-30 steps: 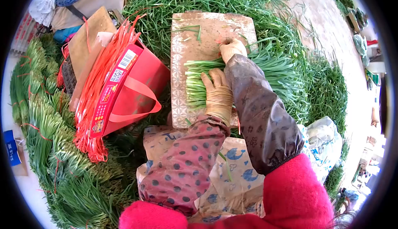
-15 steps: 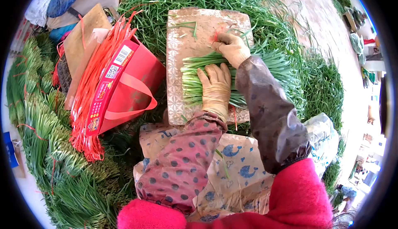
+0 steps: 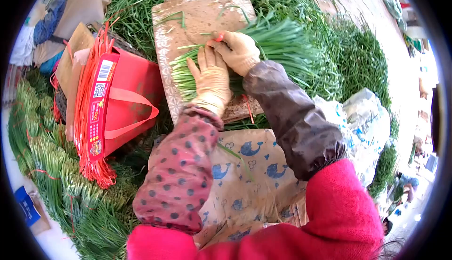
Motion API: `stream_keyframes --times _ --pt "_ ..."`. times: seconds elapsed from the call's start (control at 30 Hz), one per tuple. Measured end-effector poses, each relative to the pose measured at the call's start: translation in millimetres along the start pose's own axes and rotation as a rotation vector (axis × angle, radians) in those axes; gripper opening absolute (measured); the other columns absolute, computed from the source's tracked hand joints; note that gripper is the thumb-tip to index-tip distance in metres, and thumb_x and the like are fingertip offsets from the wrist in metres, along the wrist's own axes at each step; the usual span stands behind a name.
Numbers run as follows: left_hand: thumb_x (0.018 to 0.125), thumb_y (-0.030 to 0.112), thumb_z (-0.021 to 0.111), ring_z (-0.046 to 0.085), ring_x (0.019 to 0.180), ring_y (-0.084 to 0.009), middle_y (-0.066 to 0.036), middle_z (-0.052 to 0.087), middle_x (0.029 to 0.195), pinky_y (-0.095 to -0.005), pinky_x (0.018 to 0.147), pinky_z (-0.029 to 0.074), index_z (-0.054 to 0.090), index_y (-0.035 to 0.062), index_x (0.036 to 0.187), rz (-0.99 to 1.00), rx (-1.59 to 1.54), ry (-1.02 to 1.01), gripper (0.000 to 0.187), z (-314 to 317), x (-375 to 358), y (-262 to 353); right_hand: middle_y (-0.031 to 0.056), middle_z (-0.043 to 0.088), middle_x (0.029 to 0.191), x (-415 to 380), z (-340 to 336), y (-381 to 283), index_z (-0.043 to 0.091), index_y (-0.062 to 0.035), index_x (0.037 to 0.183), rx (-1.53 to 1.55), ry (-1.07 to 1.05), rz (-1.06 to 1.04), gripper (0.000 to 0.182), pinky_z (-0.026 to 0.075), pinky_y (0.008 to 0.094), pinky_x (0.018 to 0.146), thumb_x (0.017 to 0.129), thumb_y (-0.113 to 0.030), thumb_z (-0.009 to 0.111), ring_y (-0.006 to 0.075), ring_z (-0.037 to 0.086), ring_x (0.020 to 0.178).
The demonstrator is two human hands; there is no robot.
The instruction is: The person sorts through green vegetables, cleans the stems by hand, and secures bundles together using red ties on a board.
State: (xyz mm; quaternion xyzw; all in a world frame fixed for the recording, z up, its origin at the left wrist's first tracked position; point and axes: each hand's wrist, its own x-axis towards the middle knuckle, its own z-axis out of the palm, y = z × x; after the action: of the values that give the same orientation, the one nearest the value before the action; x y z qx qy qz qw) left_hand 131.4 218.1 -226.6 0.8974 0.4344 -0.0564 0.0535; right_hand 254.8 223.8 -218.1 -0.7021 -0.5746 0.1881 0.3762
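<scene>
A bunch of garlic chives (image 3: 186, 74) lies across a worn, patterned board (image 3: 200, 8), white stem ends to the left and green leaves (image 3: 287, 36) to the right. My gloved left hand (image 3: 212, 79) rests flat on the stems, fingers stretched out and pressing down. Just beside its fingertips, my gloved right hand (image 3: 239, 52) is closed in a pinch on a red plastic tie (image 3: 219, 37) above the bunch. The tie's other end (image 3: 248, 109) sticks out at the near edge of the board. The part under the bunch is hidden.
At left stands a red bag (image 3: 134, 83) with red strips (image 3: 89, 100) hung over its side. Tied chive bundles (image 3: 52, 166) are stacked beyond it. Loose chives (image 3: 136, 6) surround the board. A whale-print cloth (image 3: 254, 184) covers my lap, with clear plastic (image 3: 365, 123) to its right.
My right hand has drawn the red tie toward me and left, closer to the left hand. The left hand stays pressed on the stems. The view has shifted, turning the board slightly.
</scene>
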Motion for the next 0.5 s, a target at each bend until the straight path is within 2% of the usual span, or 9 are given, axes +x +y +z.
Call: stream_keyframes --times 0.07,0.1,0.17,0.2,0.23,0.3,0.37,0.43,0.5 --pt "0.049 0.043 0.087 0.016 0.141 -0.0378 -0.023 0.024 0.149 -0.0560 0.114 0.009 0.028 -0.0053 0.141 0.082 -0.221 -0.112 0.120 -28 -1 -15 0.0162 0.065 0.080 1 -1 3 0.067 -0.0106 0.092 0.015 0.018 0.021 0.025 0.049 0.0435 0.066 0.085 -0.034 0.063 0.0373 0.063 0.078" --pt "0.060 0.033 0.084 0.025 0.139 -0.0365 -0.020 0.036 0.145 -0.0500 0.115 0.014 0.038 0.0003 0.139 0.132 -0.303 0.014 0.097 -33 -7 -21 0.0161 0.065 0.080 2 2 9 0.067 -0.0110 0.092 0.039 0.038 -0.027 0.024 0.049 0.0437 0.066 0.086 -0.034 0.063 0.0374 0.063 0.077" --pt "0.070 0.016 0.076 0.039 0.130 -0.0346 -0.015 0.051 0.132 -0.0443 0.112 0.027 0.051 0.0079 0.131 0.371 -0.451 0.365 0.066 -43 -14 -35 0.0161 0.065 0.079 4 5 16 0.066 -0.0115 0.092 0.067 0.068 -0.067 0.024 0.049 0.0439 0.065 0.086 -0.034 0.062 0.0375 0.063 0.077" --pt "0.075 0.003 0.067 0.055 0.110 -0.0324 -0.011 0.064 0.108 -0.0418 0.099 0.042 0.059 0.0118 0.122 0.445 -0.446 0.497 0.049 -49 -22 -36 0.0163 0.065 0.078 4 7 17 0.066 -0.0113 0.092 0.082 0.045 -0.042 0.023 0.049 0.0440 0.065 0.086 -0.033 0.062 0.0375 0.063 0.076" --pt "0.079 0.006 0.062 0.061 0.090 -0.0306 -0.009 0.066 0.089 -0.0413 0.082 0.050 0.063 0.0132 0.115 0.639 -0.479 0.384 0.037 -59 -23 -38 0.0165 0.065 0.077 5 8 17 0.066 -0.0111 0.093 0.096 0.020 -0.018 0.023 0.050 0.0441 0.065 0.086 -0.033 0.062 0.0375 0.063 0.076" --pt "0.084 0.011 0.056 0.062 0.077 -0.0309 -0.010 0.065 0.081 -0.0412 0.070 0.051 0.063 0.0158 0.114 0.766 -0.172 -0.026 0.031 -57 -40 -23 0.0166 0.065 0.076 5 9 19 0.066 -0.0103 0.093 0.087 0.020 -0.011 0.023 0.050 0.0440 0.065 0.085 -0.032 0.063 0.0373 0.063 0.076" --pt "0.087 0.018 0.053 0.064 0.071 -0.0318 -0.013 0.065 0.080 -0.0415 0.061 0.051 0.063 0.0182 0.112 0.744 -0.084 -0.174 0.028 -25 -48 -8 0.0126 0.069 0.080 5 6 16 0.068 -0.0062 0.101 0.048 0.004 -0.021 0.026 0.051 0.0337 0.066 0.086 -0.027 0.067 0.0257 0.068 0.075" --pt "0.087 0.021 0.053 0.064 0.067 -0.0316 -0.013 0.065 0.077 -0.0424 0.057 0.050 0.063 0.0191 0.114 0.693 -0.214 -0.171 0.028 8 -47 2 0.0132 0.069 0.081 5 3 14 0.068 -0.0065 0.102 0.027 -0.004 -0.007 0.026 0.051 0.0341 0.066 0.086 -0.027 0.067 0.0269 0.068 0.076" --pt "0.088 0.026 0.054 0.065 0.068 -0.0302 -0.012 0.065 0.076 -0.0427 0.056 0.050 0.064 0.0166 0.108 0.795 -0.335 -0.070 0.024 40 -40 5 0.0149 0.068 0.082 4 3 13 0.068 -0.0067 0.102 0.017 0.005 -0.019 0.026 0.051 0.0344 0.067 0.085 -0.026 0.067 0.0287 0.067 0.077"
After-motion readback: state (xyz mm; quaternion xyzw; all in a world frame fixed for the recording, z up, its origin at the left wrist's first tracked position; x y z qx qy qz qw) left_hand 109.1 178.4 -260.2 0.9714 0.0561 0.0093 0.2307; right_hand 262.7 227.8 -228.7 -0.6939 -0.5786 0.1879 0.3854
